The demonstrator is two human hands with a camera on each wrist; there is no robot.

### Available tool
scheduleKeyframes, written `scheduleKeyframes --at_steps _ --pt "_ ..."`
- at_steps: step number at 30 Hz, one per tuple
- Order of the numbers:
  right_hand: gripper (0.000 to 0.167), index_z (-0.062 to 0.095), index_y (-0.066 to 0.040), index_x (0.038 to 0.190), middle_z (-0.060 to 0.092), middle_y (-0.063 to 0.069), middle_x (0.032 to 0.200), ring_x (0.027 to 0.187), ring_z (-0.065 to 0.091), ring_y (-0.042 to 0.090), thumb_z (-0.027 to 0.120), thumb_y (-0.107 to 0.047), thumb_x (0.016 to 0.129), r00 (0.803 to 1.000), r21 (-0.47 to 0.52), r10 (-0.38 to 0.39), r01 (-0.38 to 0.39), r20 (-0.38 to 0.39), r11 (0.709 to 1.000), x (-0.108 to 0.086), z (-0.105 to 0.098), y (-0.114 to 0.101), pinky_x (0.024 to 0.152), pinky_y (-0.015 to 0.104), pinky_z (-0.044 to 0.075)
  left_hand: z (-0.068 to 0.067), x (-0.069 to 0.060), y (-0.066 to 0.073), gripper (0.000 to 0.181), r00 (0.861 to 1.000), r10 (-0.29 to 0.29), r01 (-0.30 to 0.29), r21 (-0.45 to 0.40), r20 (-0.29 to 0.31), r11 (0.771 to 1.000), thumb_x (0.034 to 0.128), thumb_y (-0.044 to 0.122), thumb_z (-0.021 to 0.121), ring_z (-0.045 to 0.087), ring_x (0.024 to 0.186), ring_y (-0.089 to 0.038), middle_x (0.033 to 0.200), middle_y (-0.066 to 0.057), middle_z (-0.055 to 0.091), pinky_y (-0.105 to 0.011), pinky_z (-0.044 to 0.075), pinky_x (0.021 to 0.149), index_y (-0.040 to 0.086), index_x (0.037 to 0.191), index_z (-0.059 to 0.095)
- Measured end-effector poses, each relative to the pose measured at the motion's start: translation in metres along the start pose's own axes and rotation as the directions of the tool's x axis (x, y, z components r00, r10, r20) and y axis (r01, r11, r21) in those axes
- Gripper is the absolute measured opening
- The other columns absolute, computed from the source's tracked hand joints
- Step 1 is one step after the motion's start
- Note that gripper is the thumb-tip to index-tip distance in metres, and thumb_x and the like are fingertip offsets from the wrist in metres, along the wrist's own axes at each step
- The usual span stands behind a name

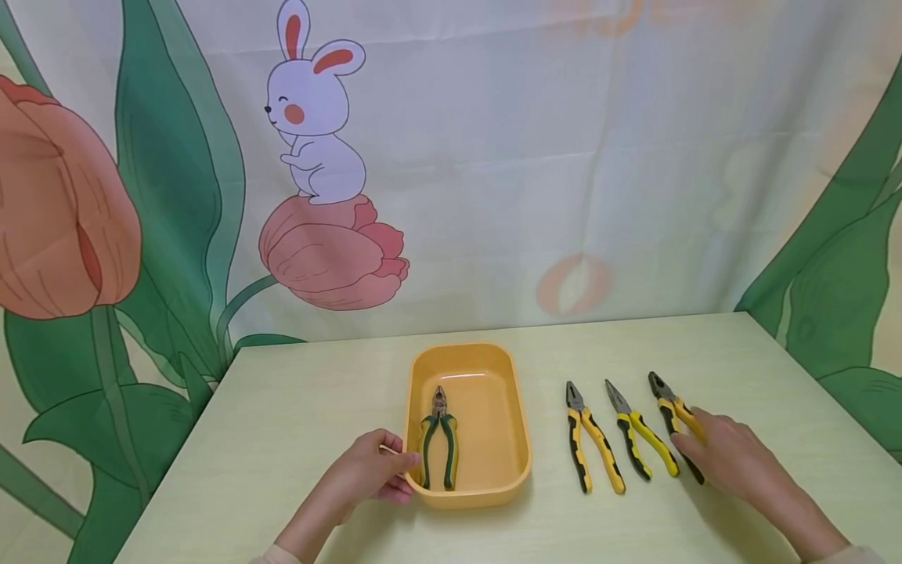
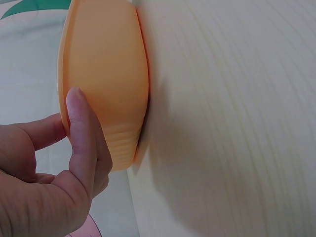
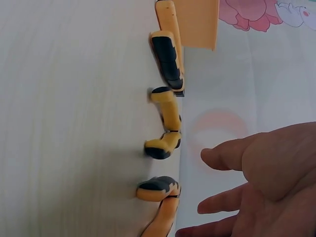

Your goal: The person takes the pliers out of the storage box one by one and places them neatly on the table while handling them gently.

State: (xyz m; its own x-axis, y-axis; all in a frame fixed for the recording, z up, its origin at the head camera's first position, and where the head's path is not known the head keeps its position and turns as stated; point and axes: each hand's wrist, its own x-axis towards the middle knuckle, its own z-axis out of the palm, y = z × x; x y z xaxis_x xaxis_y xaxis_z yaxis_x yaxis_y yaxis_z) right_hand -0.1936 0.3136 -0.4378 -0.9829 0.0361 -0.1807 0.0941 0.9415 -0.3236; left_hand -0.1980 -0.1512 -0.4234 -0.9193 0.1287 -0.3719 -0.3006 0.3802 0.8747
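Nearest the camera in the head view are the person's two hands. The left hand (image 1: 377,470) pinches the near left corner of the orange tray (image 1: 486,439), thumb over the rim; inside, green-handled pliers (image 1: 440,413) lie beside the left wall, nose pointing away. Right of the tray, on the tabletop (image 1: 303,407), lie the pliers nearest the tray (image 1: 579,409), the slim-nosed pliers (image 1: 625,413) and the outer pliers (image 1: 665,398). The right hand (image 1: 736,454) is over the outer pliers' handles; contact cannot be told here.

In the left wrist view, thumb and fingers bracket the rim. That light hold should steady the tray; pressing harder on one corner could tip it.

In the right wrist view, the right hand's thumb and fingers are parted, gripping nothing, a gap separating thumb and handles. Best, I judge, to straddle both handles, squeeze evenly, and lift clear of the slim-nosed pliers.
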Motion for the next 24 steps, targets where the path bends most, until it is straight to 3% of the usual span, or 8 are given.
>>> scheduleKeyframes --at_steps 3,6,24 --pt "0.075 0.038 0.022 0.142 0.05 0.044 0.133 0.115 0.055 0.055 0.057 -0.04 0.105 1.0 0.006 -0.01 0.01 0.001 1.0 -0.002 -0.001 -0.005 0.092 0.065 0.051 0.0 0.0 0.0 0.023 1.0 0.008 -0.008 -0.003 0.006 1.0 0.0993 0.009 0.069 0.065 0.06 -0.018 0.078 -0.014 0.066 -0.031 0.062 0.06 -0.003 0.108 0.052" --pt "0.075 0.037 0.021 0.144 0.047 0.045 0.138 0.124 0.048 0.06 0.058 -0.04 0.105 1.0 0.004 -0.021 0.021 -0.006 1.0 -0.004 -0.003 -0.013 0.097 0.069 0.047 -0.001 -0.001 0.0 0.023 1.0 0.012 -0.011 -0.009 0.014 1.0 0.0992 0.009 0.069 0.065 0.06 -0.018 0.079 -0.014 0.066 -0.031 0.062 0.06 -0.003 0.108 0.052" --pt "0.073 0.043 0.015 0.146 0.045 0.041 0.145 0.134 0.04 0.059 0.063 -0.039 0.102 0.991 0.003 -0.117 0.118 -0.07 0.993 -0.014 -0.002 -0.073 0.102 0.073 0.041 0.0 -0.002 0.001 0.023 1.0 0.02 -0.02 -0.012 0.017 1.0 0.0998 0.009 0.068 0.066 0.06 -0.018 0.079 -0.015 0.066 -0.031 0.063 0.061 -0.004 0.109 0.051"
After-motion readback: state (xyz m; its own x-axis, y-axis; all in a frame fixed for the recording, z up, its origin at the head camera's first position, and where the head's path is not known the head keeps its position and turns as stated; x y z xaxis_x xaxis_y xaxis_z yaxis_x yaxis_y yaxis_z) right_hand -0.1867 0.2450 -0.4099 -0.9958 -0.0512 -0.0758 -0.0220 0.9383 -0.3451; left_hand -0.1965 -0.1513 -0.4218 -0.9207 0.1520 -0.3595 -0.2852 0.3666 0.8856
